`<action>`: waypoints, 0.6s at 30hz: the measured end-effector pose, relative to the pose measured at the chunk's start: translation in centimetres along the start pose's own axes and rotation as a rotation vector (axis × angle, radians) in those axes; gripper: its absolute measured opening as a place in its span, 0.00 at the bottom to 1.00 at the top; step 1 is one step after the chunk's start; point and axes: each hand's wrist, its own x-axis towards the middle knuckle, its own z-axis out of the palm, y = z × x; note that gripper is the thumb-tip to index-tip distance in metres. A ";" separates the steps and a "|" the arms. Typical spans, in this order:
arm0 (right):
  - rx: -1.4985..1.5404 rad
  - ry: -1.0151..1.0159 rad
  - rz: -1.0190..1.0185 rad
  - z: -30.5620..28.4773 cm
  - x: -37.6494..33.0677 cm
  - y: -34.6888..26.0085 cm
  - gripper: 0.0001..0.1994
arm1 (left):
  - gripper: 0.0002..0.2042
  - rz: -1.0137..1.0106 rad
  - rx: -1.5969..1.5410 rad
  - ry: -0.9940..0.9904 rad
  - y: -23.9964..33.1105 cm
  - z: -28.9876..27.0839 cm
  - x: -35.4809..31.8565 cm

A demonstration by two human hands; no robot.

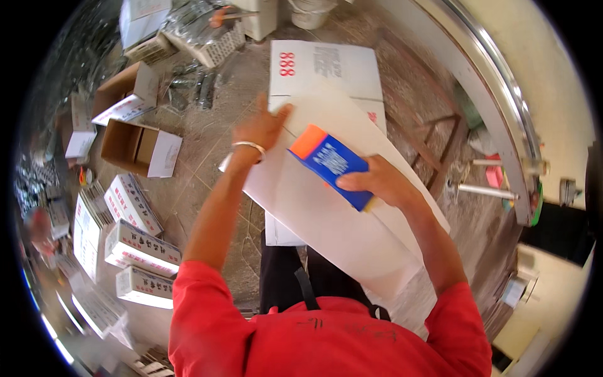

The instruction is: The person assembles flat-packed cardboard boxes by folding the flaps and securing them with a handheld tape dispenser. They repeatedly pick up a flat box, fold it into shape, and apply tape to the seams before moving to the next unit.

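Note:
My right hand point(382, 182) grips a small blue box point(333, 164) with an orange end, thumb on top. The box is tilted over a large white cardboard sheet point(314, 220), which lies slanted in front of me. At the sheet's upper left edge is my left hand point(259, 131), wearing a bangle, with thumb and forefinger spread apart. Nothing shows between its fingers, which are slightly blurred. Beneath the sheet lies a flat white carton point(326, 66) with red and grey printing; the sheet hides much of it.
Open brown-and-white boxes point(139, 148) stand on the floor at left. Nearer are bundles of flattened white cartons point(141, 245). A plastic basket point(220, 49) filled with wrapped items and a white bucket point(310, 16) are at the back. A metal frame point(433, 147) stands to the right.

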 end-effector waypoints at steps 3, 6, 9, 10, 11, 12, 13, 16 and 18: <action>-0.057 0.006 0.091 -0.9 -4.6 1.6 0.20 | 0.44 -0.045 0.050 0.000 0.2 -0.4 -0.4; -0.113 0.041 0.147 -3.6 -12.1 7.4 0.22 | 0.44 0.045 0.161 0.138 -2.3 1.0 1.0; 0.027 0.149 0.247 -7.1 -22.8 14.7 0.21 | 0.40 0.060 0.396 0.286 -0.9 1.4 0.0; 0.103 0.177 0.385 -7.9 -25.5 15.8 0.20 | 0.38 0.087 0.495 0.360 -0.2 1.5 -0.1; 0.087 0.183 0.403 -8.6 -27.0 17.5 0.20 | 0.36 0.141 0.604 0.452 0.2 2.2 0.0; 0.079 0.198 0.417 -8.9 -28.2 19.5 0.19 | 0.34 0.208 0.711 0.550 0.6 3.2 0.3; 0.068 0.208 0.432 -9.2 -28.8 20.9 0.19 | 0.32 0.272 0.815 0.652 2.1 3.9 -0.2; 0.041 0.223 0.303 -9.8 -29.0 22.4 0.21 | 0.29 0.551 0.797 0.388 10.2 11.5 -7.2; 0.018 0.206 0.280 -10.0 -29.1 22.5 0.23 | 0.33 0.768 0.551 0.307 14.7 18.5 -14.8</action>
